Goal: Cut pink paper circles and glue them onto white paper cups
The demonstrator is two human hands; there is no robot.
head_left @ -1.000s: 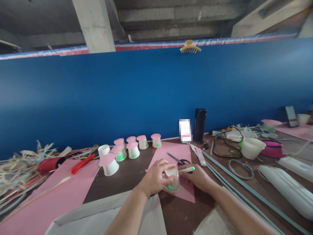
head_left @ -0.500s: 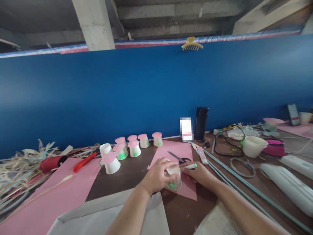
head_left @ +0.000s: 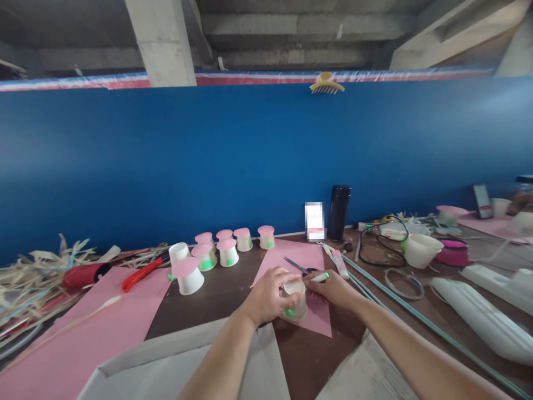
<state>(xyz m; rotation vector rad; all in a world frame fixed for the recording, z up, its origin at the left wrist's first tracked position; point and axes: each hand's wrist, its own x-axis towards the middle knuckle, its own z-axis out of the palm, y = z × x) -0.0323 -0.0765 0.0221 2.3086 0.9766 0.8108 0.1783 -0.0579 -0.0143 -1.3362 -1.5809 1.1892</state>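
My left hand [head_left: 268, 297] is wrapped round a small white paper cup [head_left: 295, 300] that stands upside down on a pink paper sheet [head_left: 303, 258]. Green marks show near the cup's lower rim. My right hand [head_left: 333, 289] presses against the cup's right side and grips a green-tipped marker [head_left: 320, 276], its tip pointing right. Black-handled scissors [head_left: 300, 267] lie on the sheet just behind my hands.
Several upturned cups with pink tops [head_left: 227, 247] stand at the back left. A large pink sheet [head_left: 83, 328], red pliers [head_left: 139, 275] and straw [head_left: 29, 278] lie left. A black flask [head_left: 338, 212], white bowl [head_left: 420, 250], cables and long rods [head_left: 416, 319] are right. Cardboard [head_left: 175, 361] lies near me.
Both hands and the cup have stayed in place on the pink sheet; the marker has shifted slightly. The view has turned a little.
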